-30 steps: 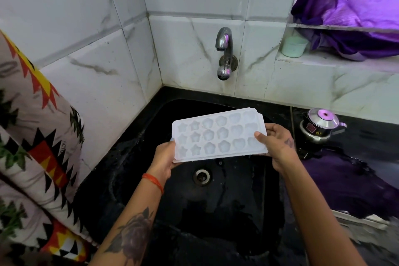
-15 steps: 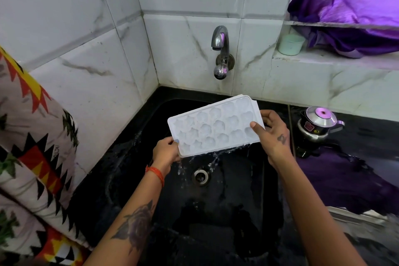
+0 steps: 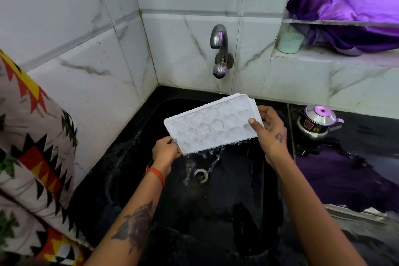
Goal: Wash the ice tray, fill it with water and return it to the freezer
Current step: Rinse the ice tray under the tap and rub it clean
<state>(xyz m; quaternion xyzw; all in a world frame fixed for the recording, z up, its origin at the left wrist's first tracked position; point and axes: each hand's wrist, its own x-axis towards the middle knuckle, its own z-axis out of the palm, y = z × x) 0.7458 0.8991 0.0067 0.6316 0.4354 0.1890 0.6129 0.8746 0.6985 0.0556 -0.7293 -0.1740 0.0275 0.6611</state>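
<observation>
A white ice tray [image 3: 212, 124] with several shaped cells is held tilted over the black sink [image 3: 216, 211], its far right end raised and its near edge low. Water pours from that near edge toward the drain [image 3: 201, 175]. My left hand [image 3: 165, 150] grips the tray's lower left corner. My right hand [image 3: 269, 129] holds the right end, thumb on top and fingers behind. The chrome tap [image 3: 220, 49] on the tiled wall above the tray gives no visible stream.
A small steel-lidded pot [image 3: 317, 122] stands on the wet black counter to the right of the sink. A pale green cup [image 3: 290, 42] sits on the ledge beside purple cloth [image 3: 356, 2]. A patterned fabric [image 3: 32, 147] hangs at the left.
The tray went from level to tilted, its right end lifted and near edge dropped. Water now spills from it into the sink. Both hands kept their hold.
</observation>
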